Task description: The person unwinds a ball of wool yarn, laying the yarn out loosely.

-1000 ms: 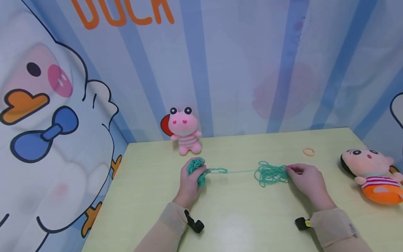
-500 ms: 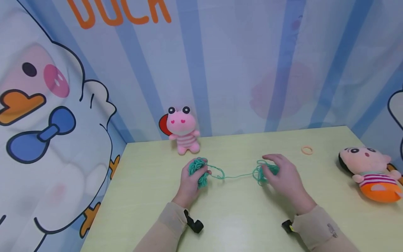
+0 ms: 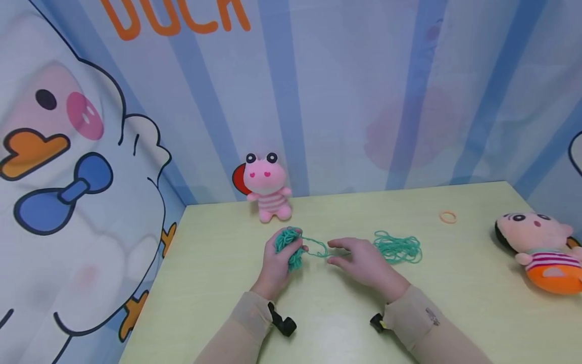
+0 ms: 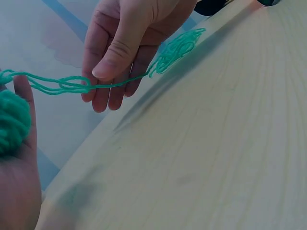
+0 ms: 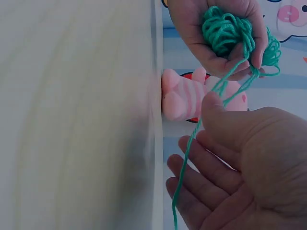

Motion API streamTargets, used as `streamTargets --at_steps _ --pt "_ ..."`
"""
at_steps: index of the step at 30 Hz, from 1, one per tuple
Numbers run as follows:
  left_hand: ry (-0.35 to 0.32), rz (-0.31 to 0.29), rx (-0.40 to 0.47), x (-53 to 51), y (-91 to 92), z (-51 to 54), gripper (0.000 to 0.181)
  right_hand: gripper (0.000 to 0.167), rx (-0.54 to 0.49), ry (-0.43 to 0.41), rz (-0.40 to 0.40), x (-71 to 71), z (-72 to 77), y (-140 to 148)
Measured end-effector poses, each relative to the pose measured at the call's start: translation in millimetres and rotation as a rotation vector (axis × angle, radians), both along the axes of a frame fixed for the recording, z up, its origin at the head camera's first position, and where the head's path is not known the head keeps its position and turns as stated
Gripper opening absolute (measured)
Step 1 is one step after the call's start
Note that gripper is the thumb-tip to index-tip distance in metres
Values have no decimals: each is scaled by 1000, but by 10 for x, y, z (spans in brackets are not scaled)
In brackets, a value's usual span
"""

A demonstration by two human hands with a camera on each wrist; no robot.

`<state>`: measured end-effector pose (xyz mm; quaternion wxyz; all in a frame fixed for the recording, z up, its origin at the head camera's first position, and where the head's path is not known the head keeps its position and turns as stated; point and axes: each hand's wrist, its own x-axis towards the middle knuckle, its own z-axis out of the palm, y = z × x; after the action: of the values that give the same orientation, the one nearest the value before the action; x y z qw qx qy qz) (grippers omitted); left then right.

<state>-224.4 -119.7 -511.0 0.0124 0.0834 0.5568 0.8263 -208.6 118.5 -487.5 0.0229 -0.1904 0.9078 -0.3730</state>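
- Green yarn bundle (image 3: 285, 240), held just above the pale table (image 3: 327, 333), inside the left hand (image 3: 273, 265); fingers and thumb curled around it, yarn bulging out on both sides of the thumb.
- Loop (image 4: 86, 87) of the same green, reaching out from the bundle toward the right hand (image 3: 364, 260).
- Single strand (image 4: 115, 85), running on from the loop, past the right thumb and fingers, to the loose pile (image 3: 397, 247) lying on the table beyond the right wrist.
- Right hand near the loop, palm turned toward the left one; fingers loosely extended, thumb parted from the index finger in the head view. Contact between thumb and yarn: cannot tell.
- Beige sleeves on both forearms, a small black camera (image 3: 285, 326) at the left wrist, another at the right.
- Pink plush toy (image 3: 268, 182) with a striped body, upright near the far table edge, behind the left hand.
- Orange ring (image 3: 449, 222), flat on the table, behind and to the right of the pile.
- Doll (image 3: 550, 253) in striped top and orange bottoms, lying at far right.
- Blue striped backdrop (image 3: 341, 101) behind everything, with a large white duck print (image 3: 86, 242) on the left and orange lettering (image 3: 203, 29) above.
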Motion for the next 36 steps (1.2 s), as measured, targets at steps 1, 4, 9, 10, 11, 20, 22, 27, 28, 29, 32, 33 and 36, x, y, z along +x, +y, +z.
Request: streamTargets --at_steps 1,4,9,10,11,20,22,27,28,29,32,33,36 --pt "1 0 3 0 1 3 15 44 7 2 1 -16 -12 -18" --pt "3 2 5 1 5 12 15 36 20 17 6 -53 -45 -54" --pt "1 13 0 -2 0 11 16 23 39 59 8 -76 -69 -74" --pt "2 15 -3 -2 -2 11 16 22 43 64 7 -77 -70 -75" --pt "3 17 -3 -2 -4 11 16 20 43 62 6 -77 -71 -76" --pt "-4 34 -5 9 3 39 17 10 32 46 -27 -56 -77 -32" --pt "-6 36 -6 5 4 36 17 12 22 40 -35 -46 -64 10" --pt "-10 43 -11 -9 6 24 17 18 -2 -17 -81 -19 5 159" --pt "-9 43 -15 -10 6 23 16 19 -8 -29 -95 -12 20 193" --pt "-8 43 -15 -12 5 20 16 20 -14 -41 -107 -5 38 233" --pt "-6 38 -17 -16 1 11 14 22 -45 -52 -146 12 75 362" --pt "-5 37 -15 -16 1 9 12 22 -58 -46 -154 18 87 410" --pt "-1 31 3 -14 -2 6 10 24 -96 -35 -194 37 119 557"
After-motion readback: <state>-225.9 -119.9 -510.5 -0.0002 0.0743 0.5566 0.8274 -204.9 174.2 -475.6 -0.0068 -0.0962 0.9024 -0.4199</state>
